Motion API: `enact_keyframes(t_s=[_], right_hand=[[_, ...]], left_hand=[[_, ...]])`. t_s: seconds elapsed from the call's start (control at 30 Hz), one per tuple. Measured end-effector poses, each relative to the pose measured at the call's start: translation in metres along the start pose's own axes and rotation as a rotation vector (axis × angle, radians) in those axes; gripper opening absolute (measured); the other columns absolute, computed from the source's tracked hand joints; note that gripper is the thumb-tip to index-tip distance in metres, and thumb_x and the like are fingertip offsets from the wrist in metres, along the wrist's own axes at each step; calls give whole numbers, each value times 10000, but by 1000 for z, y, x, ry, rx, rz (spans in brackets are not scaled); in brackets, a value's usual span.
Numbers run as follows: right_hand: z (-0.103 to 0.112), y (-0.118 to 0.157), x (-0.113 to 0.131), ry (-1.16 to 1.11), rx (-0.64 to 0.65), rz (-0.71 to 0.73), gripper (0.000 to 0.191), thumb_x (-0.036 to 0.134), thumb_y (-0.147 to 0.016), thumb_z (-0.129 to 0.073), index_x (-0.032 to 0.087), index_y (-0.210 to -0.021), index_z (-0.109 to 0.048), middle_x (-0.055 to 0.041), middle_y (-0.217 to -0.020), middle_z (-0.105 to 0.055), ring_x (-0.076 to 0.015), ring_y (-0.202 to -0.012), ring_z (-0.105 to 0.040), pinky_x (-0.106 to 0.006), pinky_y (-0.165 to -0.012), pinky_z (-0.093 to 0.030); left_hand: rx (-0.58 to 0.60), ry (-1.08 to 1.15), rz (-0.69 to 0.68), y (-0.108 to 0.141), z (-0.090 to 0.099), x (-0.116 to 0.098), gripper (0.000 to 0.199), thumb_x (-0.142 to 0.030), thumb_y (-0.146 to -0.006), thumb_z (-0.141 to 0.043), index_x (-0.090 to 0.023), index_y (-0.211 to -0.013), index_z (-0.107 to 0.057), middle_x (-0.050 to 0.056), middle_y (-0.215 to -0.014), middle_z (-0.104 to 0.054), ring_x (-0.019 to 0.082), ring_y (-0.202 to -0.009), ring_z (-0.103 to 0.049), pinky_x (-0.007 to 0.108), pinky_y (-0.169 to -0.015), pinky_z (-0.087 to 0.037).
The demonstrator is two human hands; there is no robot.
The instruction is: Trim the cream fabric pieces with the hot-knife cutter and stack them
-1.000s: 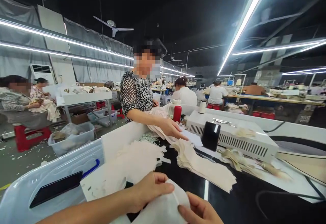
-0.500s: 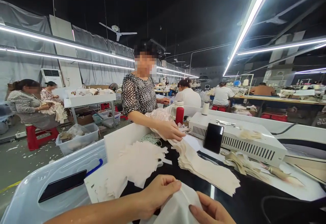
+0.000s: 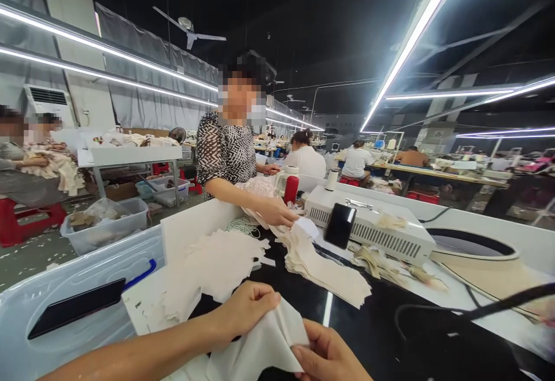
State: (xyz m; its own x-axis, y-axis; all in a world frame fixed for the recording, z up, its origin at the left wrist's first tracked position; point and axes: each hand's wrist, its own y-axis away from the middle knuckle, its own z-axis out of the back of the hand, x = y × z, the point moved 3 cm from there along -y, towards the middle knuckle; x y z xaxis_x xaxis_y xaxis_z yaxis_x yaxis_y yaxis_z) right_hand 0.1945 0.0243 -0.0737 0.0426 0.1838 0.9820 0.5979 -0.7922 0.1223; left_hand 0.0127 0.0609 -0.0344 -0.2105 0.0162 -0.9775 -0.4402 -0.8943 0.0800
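A piece of white fabric (image 3: 264, 343) is stretched between my two hands, low in the head view. My left hand (image 3: 247, 311) pinches its upper edge between thumb and fingers. At its right edge my right hand (image 3: 325, 352) grips it, thumb on top. Beyond them, a stack of cream fabric pieces (image 3: 325, 268) lies on the black tabletop (image 3: 299, 306). To the left is a pile of white fabric pieces (image 3: 217, 262). A co-worker's hand (image 3: 277, 212) reaches over the far end of the cream stack.
A co-worker in a patterned top (image 3: 229, 150) stands across the table. A white slotted machine box (image 3: 368, 222), a black phone (image 3: 340, 225) and a red bottle (image 3: 291, 189) stand at the back. A clear plastic bin (image 3: 21, 288) is at left, a black cable (image 3: 511, 300) at right.
The view has turned to the right, so the surroundings sit further left. My hands still hold the white fabric, which now shows more of its surface between them.
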Motion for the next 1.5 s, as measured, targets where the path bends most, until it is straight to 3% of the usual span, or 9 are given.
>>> enact_keyframes(t_s=[0.33,0.6,0.77,0.97,1.13,1.5], right_hand=[[-4,-1,-8,-1,-9,-33,626,690,-640,-913,163,-893,-691,27,-694,-577,-51,-559,-438,-192,-541,-336],[-11,11,8,-65,-195,2,522,597,-731,-898,167,-974,-726,43,-677,-566,-67,-569,-464,-210,-565,-443],[-14,13,14,-73,-194,-22,523,580,-732,-904,165,-1007,-747,32,-720,-578,-74,-608,-479,-212,-572,-461],[-15,12,12,-70,-194,3,517,583,-731,-901,157,-983,-753,32,-696,-575,-83,-611,-488,-216,-564,-452],[-16,11,13,-70,-196,2,531,586,-709,-911,163,-987,-750,31,-713,-568,-90,-618,-478,-225,-561,-455],[-3,-7,-12,14,-95,42,616,734,-706,-835,173,-927,-707,39,-654,-512,-89,-569,-455,-215,-504,-437]], left_hand=[[64,-7,-4,1,-2,-1,717,-881,-757,-648,-200,-674,-439,-67,-620,-360,101,-604,-278,274,-553,-201],[55,64,6,3,8,-9,718,-898,-846,-532,-186,-770,-474,-44,-707,-425,115,-669,-334,258,-621,-280],[61,46,20,5,12,-11,724,-897,-853,-522,-176,-807,-548,-34,-709,-460,118,-654,-358,253,-582,-264],[75,27,20,5,14,-10,690,-874,-849,-560,-187,-794,-511,-56,-683,-393,109,-633,-316,243,-550,-243],[109,8,-7,3,16,-11,609,-755,-794,-717,-163,-899,-623,-17,-789,-561,120,-701,-434,238,-617,-325],[72,-174,-53,1,21,-8,456,-603,-860,-604,-150,-810,-622,-25,-700,-498,111,-638,-393,243,-580,-293]])
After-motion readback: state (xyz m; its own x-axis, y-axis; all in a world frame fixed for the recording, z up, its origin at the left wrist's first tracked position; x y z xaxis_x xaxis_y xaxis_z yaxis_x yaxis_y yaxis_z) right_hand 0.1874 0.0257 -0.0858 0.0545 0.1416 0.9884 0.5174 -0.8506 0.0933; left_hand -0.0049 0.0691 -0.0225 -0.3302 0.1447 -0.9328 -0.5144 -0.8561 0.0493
